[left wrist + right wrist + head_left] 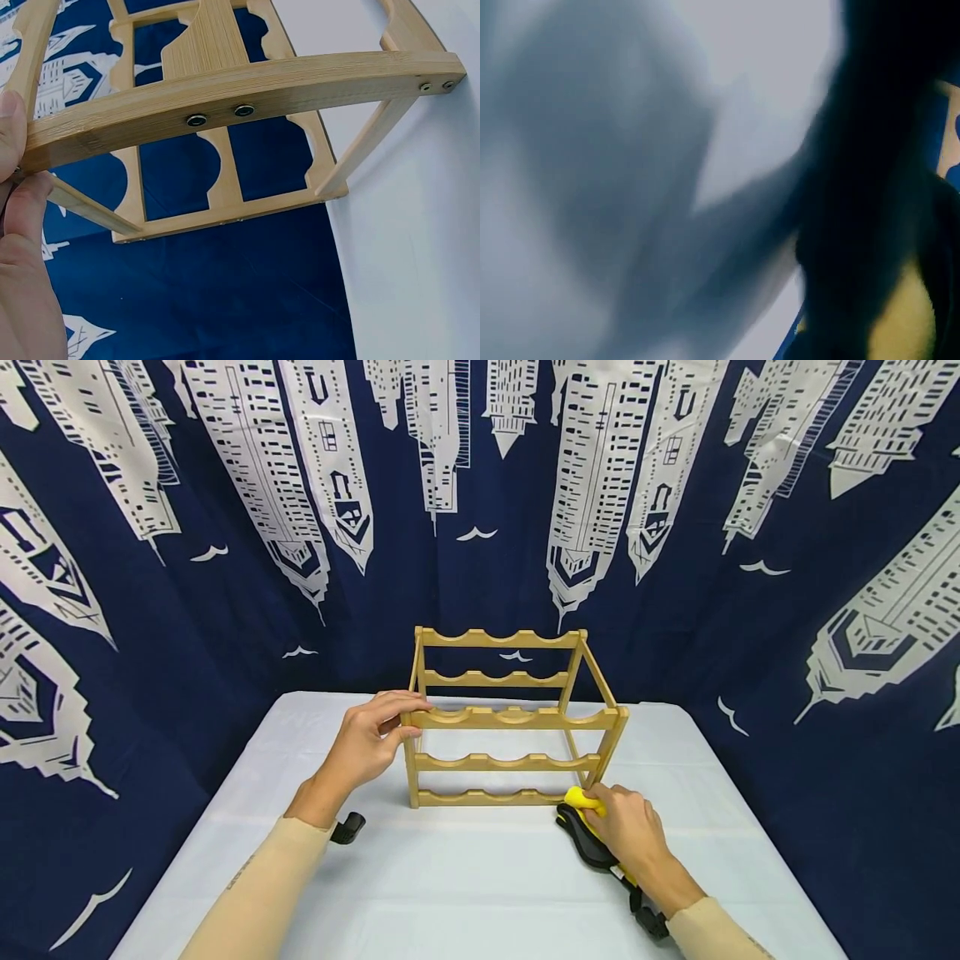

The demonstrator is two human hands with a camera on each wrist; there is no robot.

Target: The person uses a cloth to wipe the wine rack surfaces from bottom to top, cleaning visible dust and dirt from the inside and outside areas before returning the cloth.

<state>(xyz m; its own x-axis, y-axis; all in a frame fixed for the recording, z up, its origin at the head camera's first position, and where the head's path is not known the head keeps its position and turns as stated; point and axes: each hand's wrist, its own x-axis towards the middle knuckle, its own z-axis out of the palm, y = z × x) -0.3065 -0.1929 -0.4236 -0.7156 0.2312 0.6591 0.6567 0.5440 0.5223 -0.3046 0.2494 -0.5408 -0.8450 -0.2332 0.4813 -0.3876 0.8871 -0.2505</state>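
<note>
A light wooden wine rack (pixel 510 719) with scalloped rails stands upright on the table. At its upper left front corner, my left hand (pixel 367 735) pinches the post between thumb and fingers. The left wrist view shows this post (pixel 315 86) close up, with small metal screw heads along it. My right hand (pixel 633 831) grips a yellow-and-black handheld tool (pixel 587 843) beside the rack's lower right front corner. The tool's yellow end pokes out past the fingers, and the hand hides part of its body. In the right wrist view, dark blurred shapes cover much of the tool's yellow part (pixel 904 322).
A white cloth covers the table (pixel 450 877). Behind and at both sides hangs a navy curtain (pixel 480 585) printed with white buildings and birds. Black camera mounts sit at the left wrist (pixel 348 828) and right wrist (pixel 651 923).
</note>
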